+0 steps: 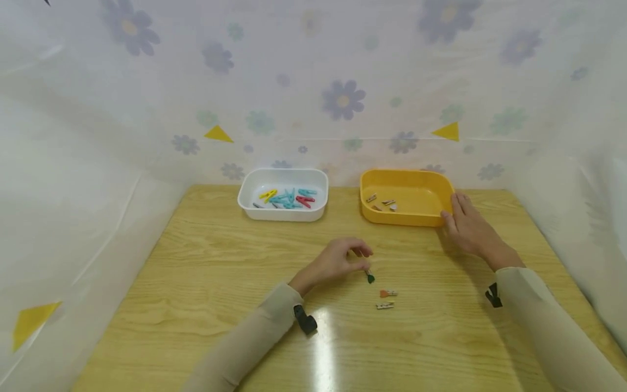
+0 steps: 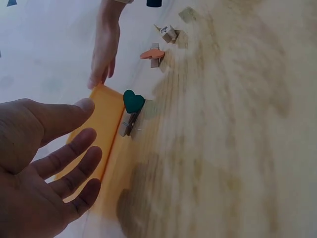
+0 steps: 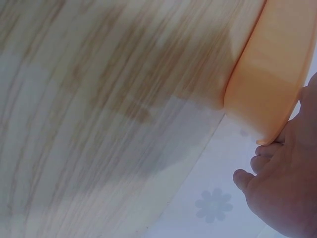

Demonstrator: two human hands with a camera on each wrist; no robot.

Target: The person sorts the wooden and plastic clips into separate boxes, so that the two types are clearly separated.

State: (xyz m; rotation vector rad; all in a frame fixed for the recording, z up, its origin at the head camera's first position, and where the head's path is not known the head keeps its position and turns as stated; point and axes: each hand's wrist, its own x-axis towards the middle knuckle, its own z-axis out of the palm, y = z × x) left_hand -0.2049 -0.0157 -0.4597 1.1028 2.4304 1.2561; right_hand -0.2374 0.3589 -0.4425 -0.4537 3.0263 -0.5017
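Observation:
My left hand [image 1: 343, 258] hovers over the table with fingers loosely bent and nothing between them. Just beyond its fingertips stands a small wooden clothespin with a dark green heart [image 2: 133, 102], apart from the fingers in the left wrist view. Closer to me lie a wooden clothespin with an orange heart [image 1: 385, 293] and another small clothespin [image 1: 385, 306]. At the back right, my right hand [image 1: 467, 226] grips the right end of the yellow tray [image 1: 406, 219] by its rim. Several small wooden clothespins [image 1: 389, 202] lie in that tray's left part.
A white tray [image 1: 282, 214] at the back left holds several plastic clothespins [image 1: 279, 199], turquoise, red, yellow and grey. Behind both trays hangs a flowered curtain [image 1: 303, 120] with yellow triangles. The wooden table [image 1: 206, 261] reaches to white sheets on either side.

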